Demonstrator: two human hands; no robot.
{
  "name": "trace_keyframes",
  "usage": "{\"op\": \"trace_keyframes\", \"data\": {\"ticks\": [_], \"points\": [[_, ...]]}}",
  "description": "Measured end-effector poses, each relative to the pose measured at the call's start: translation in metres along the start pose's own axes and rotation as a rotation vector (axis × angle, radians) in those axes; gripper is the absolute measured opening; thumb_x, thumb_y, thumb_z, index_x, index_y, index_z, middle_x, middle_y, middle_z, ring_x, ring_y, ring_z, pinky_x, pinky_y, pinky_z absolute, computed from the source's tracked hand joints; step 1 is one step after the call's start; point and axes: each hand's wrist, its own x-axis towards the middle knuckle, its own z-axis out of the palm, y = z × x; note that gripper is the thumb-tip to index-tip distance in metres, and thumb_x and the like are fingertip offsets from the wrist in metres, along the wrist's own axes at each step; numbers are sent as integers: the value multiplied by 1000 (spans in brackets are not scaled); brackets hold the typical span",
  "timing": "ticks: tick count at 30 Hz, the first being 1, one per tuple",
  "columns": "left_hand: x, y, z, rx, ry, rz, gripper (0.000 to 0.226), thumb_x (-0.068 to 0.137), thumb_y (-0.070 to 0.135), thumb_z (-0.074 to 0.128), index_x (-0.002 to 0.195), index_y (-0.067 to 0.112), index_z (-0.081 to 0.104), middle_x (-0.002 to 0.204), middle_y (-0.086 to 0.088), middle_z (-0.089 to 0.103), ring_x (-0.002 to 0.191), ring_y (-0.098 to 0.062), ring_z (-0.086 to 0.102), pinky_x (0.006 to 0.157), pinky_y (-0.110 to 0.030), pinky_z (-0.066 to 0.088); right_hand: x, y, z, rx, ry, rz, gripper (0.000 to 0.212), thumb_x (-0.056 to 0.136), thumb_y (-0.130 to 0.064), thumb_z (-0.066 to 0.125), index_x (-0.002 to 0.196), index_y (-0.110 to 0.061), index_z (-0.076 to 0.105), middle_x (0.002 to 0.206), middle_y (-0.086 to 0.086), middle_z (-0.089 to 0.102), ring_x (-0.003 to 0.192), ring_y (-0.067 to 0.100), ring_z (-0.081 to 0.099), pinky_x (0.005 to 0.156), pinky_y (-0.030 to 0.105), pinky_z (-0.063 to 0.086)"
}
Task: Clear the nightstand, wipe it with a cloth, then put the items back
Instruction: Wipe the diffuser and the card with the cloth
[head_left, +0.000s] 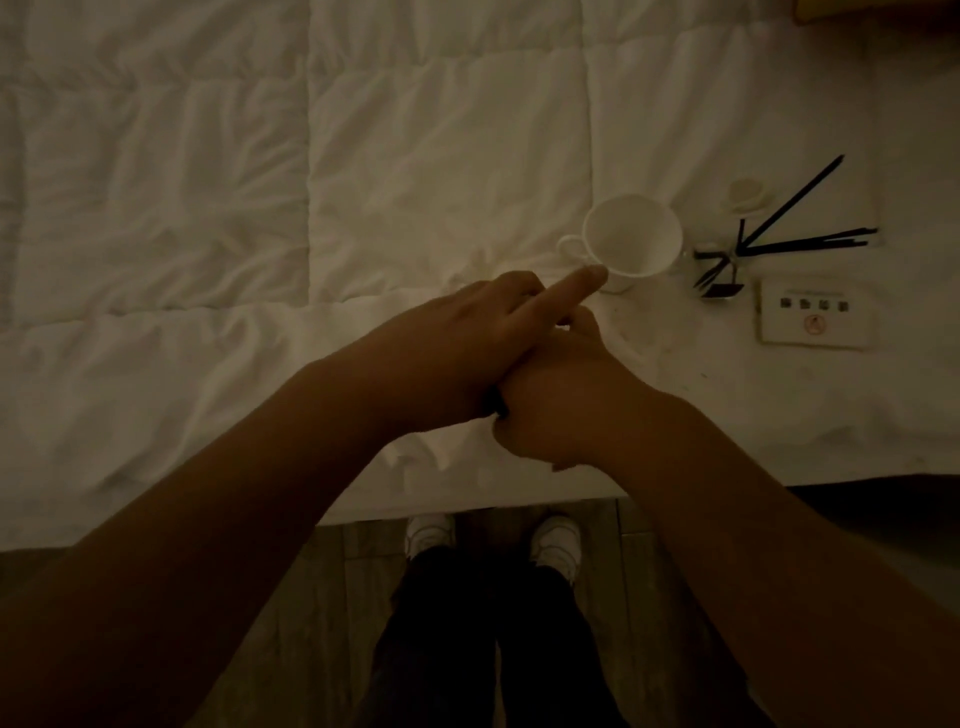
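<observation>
A white cup (631, 234) stands on the white duvet (260, 208), its handle turned left. My left hand (467, 332) lies across my right hand (561, 395) just in front of the cup. One straight finger of the left hand reaches the cup's near rim. My right hand is curled beneath it, thumb up. A small dark spot shows between the two hands, and I cannot tell what it is. A reed diffuser (724, 275) with black sticks stands right of the cup. No nightstand or cloth is in view.
A small white lid (745, 195) and a white card with printed icons (810, 319) lie on the bed beside the diffuser. The bed's edge (467, 499) runs in front of my feet on a wooden floor (322, 597). The light is dim.
</observation>
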Motion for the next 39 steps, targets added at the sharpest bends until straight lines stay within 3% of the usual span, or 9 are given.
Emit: {"op": "trace_keyframes", "data": {"ticks": [6, 9, 14, 20, 24, 27, 29, 34, 39], "points": [[-5, -10, 11, -63, -79, -75, 124, 66, 32, 86, 151, 26, -5, 147, -10, 39, 126, -21, 47, 94, -35, 49, 15, 2, 0, 84, -106, 61, 38, 81, -31, 60, 119, -25, 58, 128, 0, 52, 122, 24, 39, 102, 49, 26], [-2, -9, 17, -90, -35, -137, 124, 63, 32, 86, 151, 26, -2, 144, -9, 43, 123, -18, 49, 91, -24, 43, 9, 5, -10, 89, -56, 17, 16, 79, -29, 61, 95, -28, 57, 90, -9, 52, 91, 13, 46, 94, 44, 35], [-2, -23, 14, -146, 165, -352, 112, 68, 35, 84, 149, 35, 7, 147, -3, 37, 126, -9, 39, 100, -32, 39, -28, 46, -31, 803, 134, 56, 19, 73, -9, 68, 86, -22, 69, 67, -8, 66, 57, 4, 63, 51, 16, 51], [21, -51, 6, -61, 401, -552, 106, 61, 42, 84, 146, 25, 23, 143, -12, 32, 122, -27, 45, 93, -37, 41, -73, 78, 16, 1161, 578, 211, 35, 75, -11, 68, 100, -36, 67, 93, -13, 68, 85, 7, 67, 69, 20, 55], [37, -48, 26, -82, 258, -661, 103, 66, 39, 84, 146, 17, 22, 146, -15, 21, 125, -37, 42, 98, -48, 45, -83, 85, 42, 1743, 806, 276, 38, 77, -7, 59, 109, -26, 68, 108, 3, 70, 99, 26, 68, 74, 36, 57], [40, -46, 35, -10, 130, -783, 117, 64, 54, 79, 150, 21, 7, 153, -16, 11, 140, -41, 16, 112, -56, 24, -84, 85, 49, 2126, 848, 311, 32, 83, -10, 54, 107, -20, 71, 113, 12, 69, 102, 33, 67, 75, 41, 57], [46, -33, 35, 95, 230, -765, 114, 66, 68, 67, 150, 22, 5, 156, -16, 7, 144, -39, 2, 113, -54, 9, -84, 86, 52, 2254, 843, 297, 32, 84, -15, 53, 109, -19, 72, 119, 15, 66, 108, 37, 63, 83, 48, 54], [104, -1, 43, 102, 227, -478, 96, 75, 61, 63, 148, 16, 20, 157, -16, 15, 143, -37, 13, 110, -54, 19, -85, 90, 53, 2452, 894, 262, 42, 71, -24, 65, 111, -14, 71, 118, 14, 67, 108, 36, 64, 85, 48, 54], [153, -9, 55, -50, 32, -548, 98, 77, 45, 73, 151, 19, 14, 156, -9, 17, 138, -34, 25, 107, -48, 31, -87, 94, 47, 2436, 932, 228, 44, 76, -25, 59, 118, -14, 66, 120, 14, 66, 111, 36, 62, 86, 47, 53]]}}
